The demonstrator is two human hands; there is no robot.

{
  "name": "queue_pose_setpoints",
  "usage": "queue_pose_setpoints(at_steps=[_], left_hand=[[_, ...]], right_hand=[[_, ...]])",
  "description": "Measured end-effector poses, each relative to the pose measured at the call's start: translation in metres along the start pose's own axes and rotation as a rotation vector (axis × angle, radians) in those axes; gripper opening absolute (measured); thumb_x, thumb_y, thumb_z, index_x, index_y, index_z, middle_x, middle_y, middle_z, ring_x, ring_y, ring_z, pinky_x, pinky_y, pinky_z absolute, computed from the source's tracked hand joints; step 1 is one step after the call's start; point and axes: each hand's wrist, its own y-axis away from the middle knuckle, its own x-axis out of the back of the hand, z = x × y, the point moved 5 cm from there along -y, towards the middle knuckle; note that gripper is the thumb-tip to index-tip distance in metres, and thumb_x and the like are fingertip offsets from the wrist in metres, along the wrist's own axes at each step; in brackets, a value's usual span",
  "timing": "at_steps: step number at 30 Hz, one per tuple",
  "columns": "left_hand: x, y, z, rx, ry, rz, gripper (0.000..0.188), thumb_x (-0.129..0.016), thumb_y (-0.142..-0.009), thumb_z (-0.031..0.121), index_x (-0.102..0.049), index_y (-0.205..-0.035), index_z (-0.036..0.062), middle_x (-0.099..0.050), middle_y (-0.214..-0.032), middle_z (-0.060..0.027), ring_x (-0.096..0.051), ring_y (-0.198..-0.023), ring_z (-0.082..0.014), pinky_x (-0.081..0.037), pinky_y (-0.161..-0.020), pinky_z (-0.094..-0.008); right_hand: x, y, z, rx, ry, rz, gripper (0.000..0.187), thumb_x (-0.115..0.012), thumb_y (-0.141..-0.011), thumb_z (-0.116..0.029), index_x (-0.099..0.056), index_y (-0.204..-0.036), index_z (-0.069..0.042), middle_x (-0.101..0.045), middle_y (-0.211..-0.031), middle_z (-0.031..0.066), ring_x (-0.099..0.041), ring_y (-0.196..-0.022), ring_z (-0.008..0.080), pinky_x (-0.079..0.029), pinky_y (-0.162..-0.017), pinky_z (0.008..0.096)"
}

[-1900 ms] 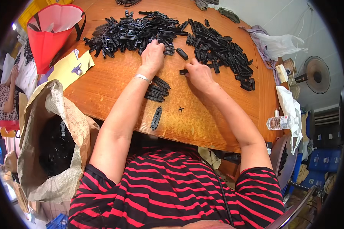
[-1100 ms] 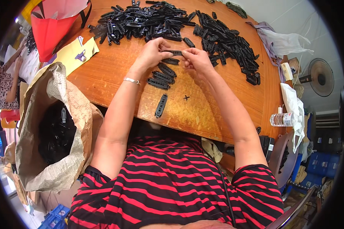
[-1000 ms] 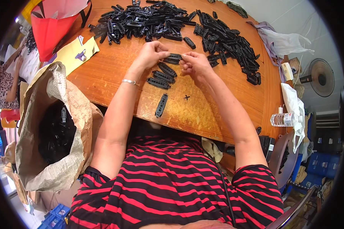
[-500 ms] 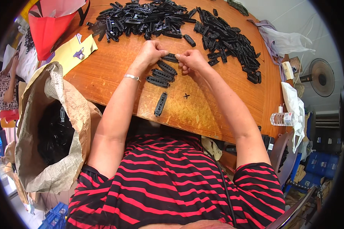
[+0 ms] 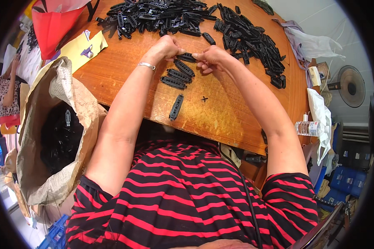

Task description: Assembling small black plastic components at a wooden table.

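Between my two hands is a slim black plastic part [image 5: 187, 57], pinched at its left end by my left hand [image 5: 167, 47] and at its right end by my right hand [image 5: 212, 59]. Both hands are closed, just above the table. Right below them several like parts [image 5: 178, 76] lie in a slanting row. One more black part [image 5: 176, 107] lies apart, closer to the table's front edge. A tiny black cross-shaped piece [image 5: 204, 99] rests to its right.
Two heaps of black plastic parts, a left one [image 5: 153, 18] and a right one [image 5: 253, 41], cover the table's far side. At left stands an open paper sack [image 5: 91, 120] holding black pieces. A red bag [image 5: 56, 29], yellow paper [image 5: 77, 54] and a plastic bottle [image 5: 307, 128] flank the table.
The view has shifted slightly. Both hands keep their grip on the ends of the black part; the row below looks unchanged.
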Motion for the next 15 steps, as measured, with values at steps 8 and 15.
queue_pose_setpoints(at_steps=[8,15], left_hand=[[0.002,-0.007,-0.009,-0.144,-0.097,0.190,0.033,-0.081,-0.074,0.028,-0.058,-0.081,0.0041,-0.067,-0.079,-0.0114,-0.064,-0.076,-0.0231,-0.050,-0.073,-0.0360],[0.002,0.022,-0.020,-0.242,-0.166,0.305,0.032,-0.079,-0.075,0.030,-0.061,-0.081,0.0040,-0.067,-0.078,-0.0110,-0.065,-0.074,-0.0264,-0.050,-0.070,-0.0397]], right_hand=[[-0.003,0.004,-0.003,0.058,0.157,0.064,0.031,-0.069,-0.088,-0.024,-0.058,-0.080,0.004,-0.064,-0.066,0.0107,-0.058,-0.047,0.0132,-0.052,-0.040,0.0297],[-0.008,0.012,0.009,0.089,0.243,-0.052,0.032,-0.067,-0.090,-0.028,-0.060,-0.080,0.002,-0.065,-0.067,0.0096,-0.062,-0.051,0.0157,-0.050,-0.042,0.0285]])
